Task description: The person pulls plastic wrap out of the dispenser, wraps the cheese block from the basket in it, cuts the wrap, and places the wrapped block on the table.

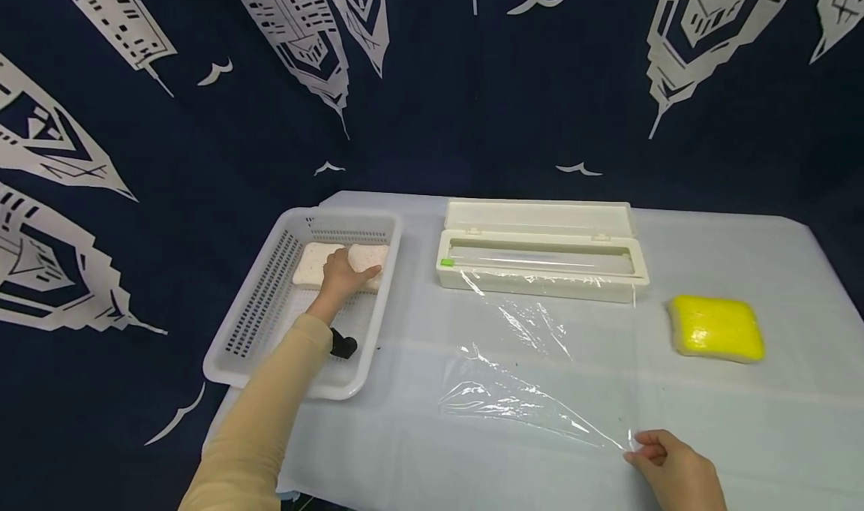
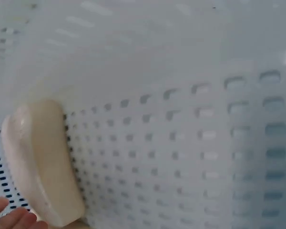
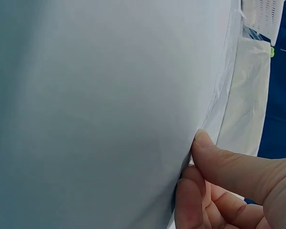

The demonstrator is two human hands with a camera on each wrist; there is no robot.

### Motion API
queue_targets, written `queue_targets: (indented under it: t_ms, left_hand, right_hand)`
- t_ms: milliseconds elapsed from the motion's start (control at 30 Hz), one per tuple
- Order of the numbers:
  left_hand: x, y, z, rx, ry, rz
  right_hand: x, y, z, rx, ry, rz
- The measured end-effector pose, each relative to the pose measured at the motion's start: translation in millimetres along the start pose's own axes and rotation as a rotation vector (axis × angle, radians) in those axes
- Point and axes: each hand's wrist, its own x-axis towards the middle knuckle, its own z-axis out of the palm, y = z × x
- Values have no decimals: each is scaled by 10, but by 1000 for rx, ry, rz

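My left hand (image 1: 343,277) reaches into a white perforated plastic basket (image 1: 379,316), over two pale, speckled, sponge-like blocks, one on the left (image 1: 310,266) and one on the right (image 1: 368,257). Its thumb stretches across the right block. In the left wrist view, the fingertips (image 2: 20,220) sit beside a pale block (image 2: 52,167), with no grip showing. At the front right, my right hand (image 1: 678,470) pinches a corner of clear cling film (image 1: 540,376) between thumb and fingers. The film runs over the table from a cream dispenser box (image 1: 540,286) whose lid is up.
A yellow, shiny, film-wrapped block (image 1: 718,329) lies on the right of the white-covered table (image 1: 763,436). Beside the left wrist is a black object (image 1: 343,344). A dark blue cloth with white building prints (image 1: 472,121) hangs behind the table.
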Motion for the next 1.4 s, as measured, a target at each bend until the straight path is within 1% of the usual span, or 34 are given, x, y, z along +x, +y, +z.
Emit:
queue_targets:
  t_ms: [133,267,433,600,700,767,867,967,1033,1100,1133,1200,1233,1300,1333,1400]
  left_hand:
    - [-24,-40,103,27,4,-15]
    - [-74,-94,163,22,46,-27]
    - [-133,-131,216,29,70,-23]
    - [-173,-106,230,42,80,-27]
    - [-194,-89,180,50,62,-58]
    - [-200,-91,108,41,41,-78]
    - [-205,-78,-64,8,7,-99]
    - [-237,-14,-290,-24,-18,-94]
    - [-299,62,-442,-29,-11,-59]
    - [-403,176,-575,-46,10,-2]
    - [-468,243,-626,-52,24,41]
    - [-613,384,-692,-54,47,150]
    - [-685,462,-704,-50,52,205]
    - [-830,616,-684,-49,38,313]
    - [-897,686,-654,-48,25,361]
    - [-1023,821,-568,-51,-23,435]
  right_hand:
    - [-26,3,-39,-1,-27,-25]
    - [-42,2,-53,-3,-34,-36]
    - [-53,19,-43,-7,-21,-41]
    - [-58,36,-33,-3,-28,-41]
    - [-57,32,-32,-7,-35,-44]
    - [-52,18,-34,-8,-37,-49]
    - [-41,-2,-39,-6,-36,-63]
    - [-35,-16,-50,-8,-21,-70]
    - [-38,-17,-59,-11,-4,-80]
    - [-40,-18,-72,-15,10,-94]
    - [-43,-19,-78,-17,17,-98]
    - [-47,-20,-89,-19,24,-102]
    - [-47,-22,-93,-19,25,-102]
    - [-44,-24,-98,-14,26,-98]
    - [-45,-23,-98,-11,28,-95]
    - [-44,-22,-96,-3,30,-88]
